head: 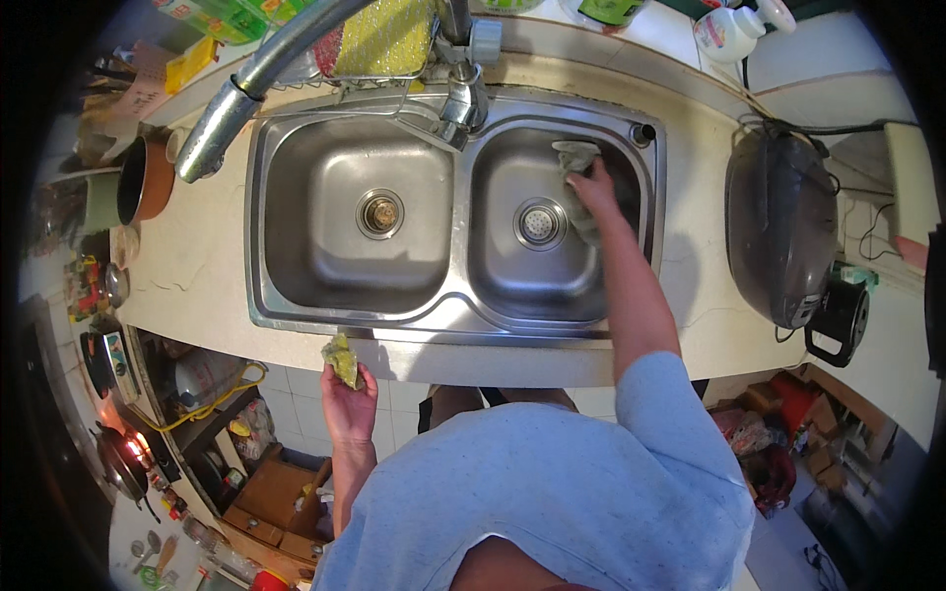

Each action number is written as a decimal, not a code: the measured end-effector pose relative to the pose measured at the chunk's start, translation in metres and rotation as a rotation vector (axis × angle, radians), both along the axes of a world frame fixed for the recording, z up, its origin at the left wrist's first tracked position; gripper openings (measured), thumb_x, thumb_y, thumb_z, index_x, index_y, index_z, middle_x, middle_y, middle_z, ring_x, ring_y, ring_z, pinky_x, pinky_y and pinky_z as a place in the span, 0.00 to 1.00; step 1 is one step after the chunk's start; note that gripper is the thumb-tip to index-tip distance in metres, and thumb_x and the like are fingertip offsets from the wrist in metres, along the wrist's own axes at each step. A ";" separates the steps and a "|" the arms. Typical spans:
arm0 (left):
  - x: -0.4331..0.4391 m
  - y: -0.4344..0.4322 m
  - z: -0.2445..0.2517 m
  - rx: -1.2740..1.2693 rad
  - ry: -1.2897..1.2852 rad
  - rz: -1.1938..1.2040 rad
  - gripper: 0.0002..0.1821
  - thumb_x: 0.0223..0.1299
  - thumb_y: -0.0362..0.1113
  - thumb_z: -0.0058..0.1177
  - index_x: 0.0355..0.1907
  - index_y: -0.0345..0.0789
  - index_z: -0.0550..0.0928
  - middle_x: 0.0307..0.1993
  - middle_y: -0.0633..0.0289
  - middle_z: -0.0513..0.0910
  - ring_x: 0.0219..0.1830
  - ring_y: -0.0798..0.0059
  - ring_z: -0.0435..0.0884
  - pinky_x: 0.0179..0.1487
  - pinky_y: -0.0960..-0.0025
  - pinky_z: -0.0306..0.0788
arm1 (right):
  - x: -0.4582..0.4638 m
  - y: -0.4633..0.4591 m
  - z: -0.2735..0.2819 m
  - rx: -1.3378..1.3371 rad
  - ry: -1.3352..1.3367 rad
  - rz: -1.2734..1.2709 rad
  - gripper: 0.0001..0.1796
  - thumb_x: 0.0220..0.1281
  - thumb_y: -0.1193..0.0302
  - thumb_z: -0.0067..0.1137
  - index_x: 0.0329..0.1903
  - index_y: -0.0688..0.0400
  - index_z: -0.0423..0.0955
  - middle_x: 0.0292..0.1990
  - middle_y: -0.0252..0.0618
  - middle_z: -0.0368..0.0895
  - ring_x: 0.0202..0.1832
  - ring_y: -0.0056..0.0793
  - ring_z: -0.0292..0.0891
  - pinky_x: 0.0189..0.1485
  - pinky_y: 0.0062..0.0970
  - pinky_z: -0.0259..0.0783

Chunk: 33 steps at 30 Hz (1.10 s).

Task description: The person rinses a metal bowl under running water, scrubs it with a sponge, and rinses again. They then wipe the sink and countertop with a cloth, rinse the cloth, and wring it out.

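A double-bowl stainless steel sink (460, 244) lies before me, set into a pale countertop. My right hand (593, 190) grips a greyish cloth (578, 156) inside the right bowl, near its back right side. Part of the cloth hangs down beside the right bowl's drain strainer (539, 223). Below the sink's front edge, at the left, my left hand (350, 405) holds a crumpled yellow-green sponge or scrubbing pad (341, 360) in its fingers. In the left bowl a brownish drain (380, 214) is visible.
The metal faucet spout (222, 122) reaches over the back left. Behind the sink, a wire rack (347, 83) holds yellow and red scrubbing cloths. An orange-brown pot (151, 181) stands left; a dark appliance (782, 229) and black cup (839, 321) stand right. A white pump bottle (732, 33) is at the back.
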State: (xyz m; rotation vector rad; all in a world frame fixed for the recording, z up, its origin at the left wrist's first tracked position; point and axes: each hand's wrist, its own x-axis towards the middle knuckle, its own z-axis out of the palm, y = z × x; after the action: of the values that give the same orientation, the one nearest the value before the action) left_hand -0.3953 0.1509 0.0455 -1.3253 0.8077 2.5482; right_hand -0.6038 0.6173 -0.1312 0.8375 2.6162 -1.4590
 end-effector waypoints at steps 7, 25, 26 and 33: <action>0.009 0.006 -0.001 0.021 -0.021 0.036 0.16 0.69 0.46 0.49 0.53 0.39 0.76 0.46 0.64 0.80 0.46 0.72 0.78 0.50 0.69 0.76 | 0.063 -0.139 -0.033 0.146 -0.213 0.781 0.29 0.48 0.72 0.57 0.57 0.58 0.69 0.55 0.53 0.75 0.60 0.49 0.70 0.59 0.43 0.68; 0.022 0.001 0.004 -0.013 -0.020 0.043 0.16 0.69 0.45 0.48 0.53 0.39 0.76 0.47 0.64 0.80 0.45 0.71 0.79 0.50 0.69 0.77 | 0.100 -0.039 -0.002 0.511 -0.691 1.121 0.21 0.54 0.66 0.52 0.50 0.57 0.79 0.51 0.51 0.80 0.57 0.46 0.75 0.56 0.45 0.72; 0.022 0.001 0.003 -0.006 -0.021 0.054 0.16 0.69 0.45 0.48 0.53 0.39 0.76 0.47 0.64 0.80 0.45 0.71 0.79 0.50 0.68 0.77 | 0.107 -0.049 -0.002 0.418 -0.739 1.110 0.23 0.54 0.64 0.53 0.54 0.57 0.76 0.53 0.53 0.79 0.58 0.48 0.74 0.58 0.43 0.70; 0.023 -0.004 0.002 0.036 0.045 0.016 0.17 0.69 0.45 0.49 0.54 0.37 0.75 0.45 0.63 0.79 0.45 0.71 0.79 0.50 0.69 0.77 | 0.095 -0.133 0.055 -0.857 -0.501 0.616 0.24 0.52 0.64 0.53 0.54 0.58 0.70 0.40 0.34 0.74 0.42 0.24 0.70 0.45 0.26 0.68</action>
State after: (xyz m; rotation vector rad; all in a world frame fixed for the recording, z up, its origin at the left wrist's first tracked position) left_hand -0.3727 0.1474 0.0472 -1.2735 0.7583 2.6012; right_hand -0.5091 0.4846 -0.0767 0.2081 1.4451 -1.6345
